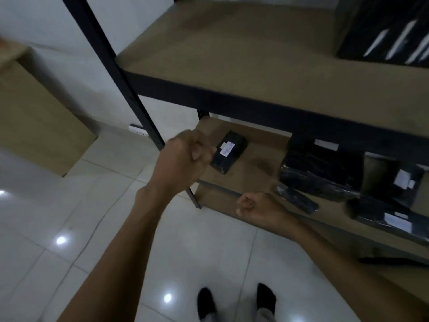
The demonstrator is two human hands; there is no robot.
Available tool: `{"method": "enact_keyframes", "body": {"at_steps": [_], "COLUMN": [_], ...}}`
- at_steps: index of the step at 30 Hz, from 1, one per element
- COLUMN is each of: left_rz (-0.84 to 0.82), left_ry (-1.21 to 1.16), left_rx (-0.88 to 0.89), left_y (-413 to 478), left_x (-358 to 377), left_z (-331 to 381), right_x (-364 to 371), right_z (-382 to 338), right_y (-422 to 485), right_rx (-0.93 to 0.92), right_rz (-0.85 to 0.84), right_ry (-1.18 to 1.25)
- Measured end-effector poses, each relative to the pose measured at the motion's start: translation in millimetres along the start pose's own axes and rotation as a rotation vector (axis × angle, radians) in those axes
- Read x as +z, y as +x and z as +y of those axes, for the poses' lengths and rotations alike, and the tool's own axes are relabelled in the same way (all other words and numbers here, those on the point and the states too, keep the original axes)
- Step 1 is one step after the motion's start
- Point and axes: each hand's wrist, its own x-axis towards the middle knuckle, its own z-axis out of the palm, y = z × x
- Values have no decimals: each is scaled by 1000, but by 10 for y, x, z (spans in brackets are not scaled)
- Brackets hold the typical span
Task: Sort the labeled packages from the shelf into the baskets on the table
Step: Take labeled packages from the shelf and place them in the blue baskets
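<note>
— How do my grips stand?
— I see my left grip (pixel 183 156) forward, fingers curled, holding nothing. My right grip (pixel 255 206) is lower, a fist too. My left forearm (pixel 130 240) and right forearm (pixel 336 252) are bare, stretched out.

You face a shelf unit (pixel 232 54) with dark metal uprights and brown boards, standing before a white wall (pixel 53 26). The floor (pixel 81 194) is glossy white tile showing bright light reflections (pixel 60 240). A tan box (pixel 34 112) stands on it at left.
</note>
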Motion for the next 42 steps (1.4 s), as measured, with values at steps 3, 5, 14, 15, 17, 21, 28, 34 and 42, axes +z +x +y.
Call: {"method": "enact_keyframes", "body": {"at_steps": [3,5,14,15,17,21,28,34,42], "left_rz": [-138,-220,-349,-348,-314,-405,-333,-284,-245], "left_ry": [-118,-127,-207,-167,-11,218,309,313,324], "left_rx": [-24,-8,-64,-34,42,21,85,120,127], "left_y": [137,213,503,522,553,499,428,418,409], "left_x": [362,642,1587,1703,1944,2296,2413,2459,2482], "left_z": [-522,-889,-2130,-2228,-2402,-2593,-2687,-2719,-2723], "right_x": [164,251,750,773,785,753,536,277,214], "right_z": [-26,-81,-30,-38,-31,-5,135,172,107], "right_y": [526,875,2041,2137,2326,2551,2693,2516,2483], "right_rx": [44,60,177,197,266,466,220,-147,-240], "right_rz": [34,67,537,630,729,772,623,466,318], "right_ry": [12,8,99,145,188,51,411,153,211]}}
